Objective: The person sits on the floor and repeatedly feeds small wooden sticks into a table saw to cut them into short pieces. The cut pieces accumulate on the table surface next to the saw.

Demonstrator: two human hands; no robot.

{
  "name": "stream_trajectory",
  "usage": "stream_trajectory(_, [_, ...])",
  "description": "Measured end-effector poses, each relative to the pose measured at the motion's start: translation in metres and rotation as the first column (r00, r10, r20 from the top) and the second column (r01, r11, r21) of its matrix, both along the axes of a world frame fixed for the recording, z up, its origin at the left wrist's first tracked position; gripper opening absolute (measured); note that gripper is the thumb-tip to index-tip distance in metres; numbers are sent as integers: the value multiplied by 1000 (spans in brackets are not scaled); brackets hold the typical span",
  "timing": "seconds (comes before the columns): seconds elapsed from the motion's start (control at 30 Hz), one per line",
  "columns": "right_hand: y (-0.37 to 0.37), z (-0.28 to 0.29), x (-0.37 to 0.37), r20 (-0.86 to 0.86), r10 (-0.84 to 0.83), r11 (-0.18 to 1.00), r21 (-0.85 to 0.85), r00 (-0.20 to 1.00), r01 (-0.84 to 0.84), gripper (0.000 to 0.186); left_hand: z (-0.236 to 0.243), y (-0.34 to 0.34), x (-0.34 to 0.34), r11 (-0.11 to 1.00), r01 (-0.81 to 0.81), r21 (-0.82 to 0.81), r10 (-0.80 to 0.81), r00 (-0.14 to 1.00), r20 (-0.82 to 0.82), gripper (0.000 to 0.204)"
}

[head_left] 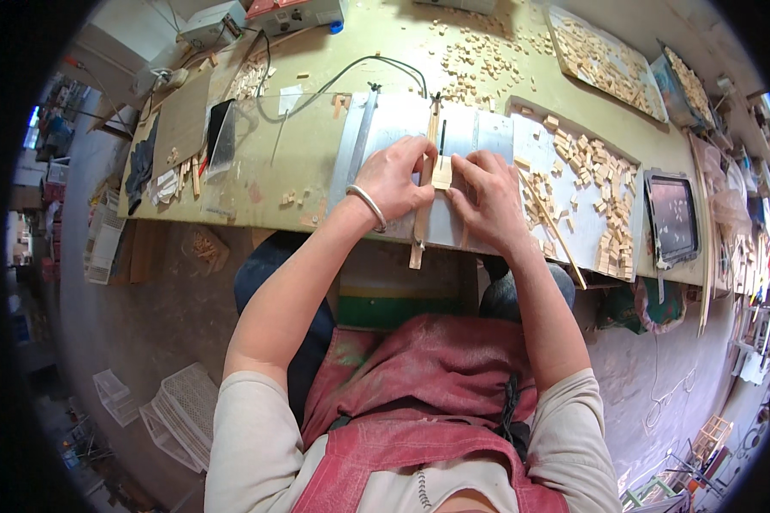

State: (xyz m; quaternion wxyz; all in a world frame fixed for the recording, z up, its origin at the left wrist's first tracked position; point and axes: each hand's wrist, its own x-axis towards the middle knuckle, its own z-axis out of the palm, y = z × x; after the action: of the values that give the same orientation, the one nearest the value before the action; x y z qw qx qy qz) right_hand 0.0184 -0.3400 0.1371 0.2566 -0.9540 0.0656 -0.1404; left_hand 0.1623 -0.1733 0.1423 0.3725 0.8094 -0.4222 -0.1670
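Note:
My left hand (398, 179), a pale bangle at its wrist, has its fingers curled against a narrow wooden guide strip (418, 235) and the left side of a small pale wooden piece (441, 173). My right hand (490, 192) holds the piece from the right, thumb and forefinger bent at it. The piece lies on a silvery metal plate (383, 124), just below a thin dark slot (443, 137). What exactly lies under my fingertips is hidden.
Small wood blocks and long sticks cover a white board (599, 244) at right. A framed dark panel (672, 214) is beyond. Block-filled trays (603, 64), loose pieces and a cable (334, 79) lie behind. Dark gloves (141, 167) and a clear sheet (265, 179) are at left.

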Motion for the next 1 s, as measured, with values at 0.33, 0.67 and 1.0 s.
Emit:
stream_trajectory(0.33, [-12, -4, 16, -12, -28, 1000, 2, 1000, 28, 47, -8, -13, 22, 1000, 14, 7, -14, 1000, 28, 44])
stream_trajectory(0.67, [-20, 2, 23, -9, -32, 999, 7, 999, 32, 47, 9, -9, 16, 985, 77, 153, -96, 988, 120, 47])
stream_trajectory(1.0, [5, 4, -21, 20, 51, 998, 23, 998, -52, 45, 19, 33, -8, 963, 252, 91, -246, 967, -71, 50])
